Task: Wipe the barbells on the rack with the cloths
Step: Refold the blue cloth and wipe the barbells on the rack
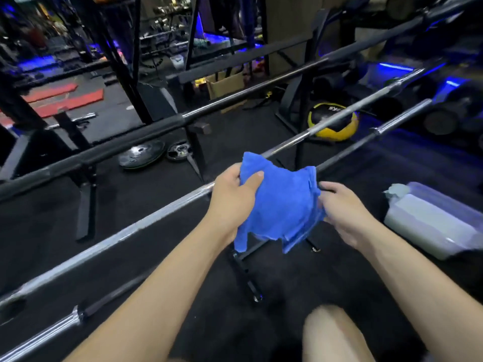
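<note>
Cloth: blue cloth, soft and limp, bunched between both hands over the near chrome bar; its lower corners hang loose below the hands.
Left hand: left hand grips the cloth's left side, thumb pressed on top of the fabric, fingers curled behind it.
Right hand: right hand pinches the cloth's right edge, fingertips tucked into the folds.
Bars: several barbells lie side by side across the rack. The chrome bar runs from lower left up to the right, passing under the cloth. Another bar lies just beside it on the right, and a dark bar sits farther back.
Rack: black rack legs stand on the dark floor beneath the cloth.
Handling, cloth: light and floppy, likely to fold over itself; best gathered into a pad in the palm, or wrapped round the shaft so it cannot slip off.
Handling, bars: probably heavy, stiff and smooth, and round enough to roll in their cradles. Wiping along the shaft with a wrapped grip looks safer than pushing sideways.
Where to hold: mid shaft first, I judge, then outward to the sleeves.
Nearby: white tub at right; yellow ball and plates on the floor beyond.
</note>
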